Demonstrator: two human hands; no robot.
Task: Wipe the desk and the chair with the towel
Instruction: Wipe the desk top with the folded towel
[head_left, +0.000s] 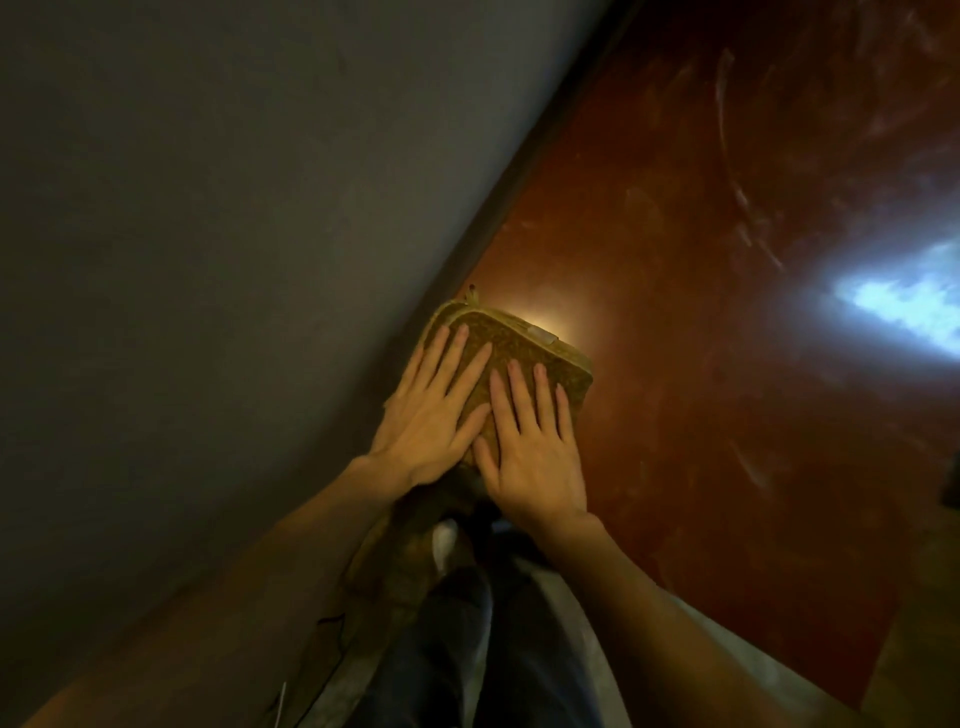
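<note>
You are on the desk step: the folded towel lies on the red-brown worktop, beside the grey wall. Your left hand and right hand press it flat, fingers straight (no grip curled round it). Next, push toward the streaks, probably dust.

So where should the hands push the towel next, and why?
Probably slide the folded yellow-brown towel rightward, away from the grey wall, over the glossy reddish-brown desk. The left hand and right hand both press flat on it at the wall-side edge, and pale smeary streaks show on the desk farther out, so that part likely needs wiping.
</note>
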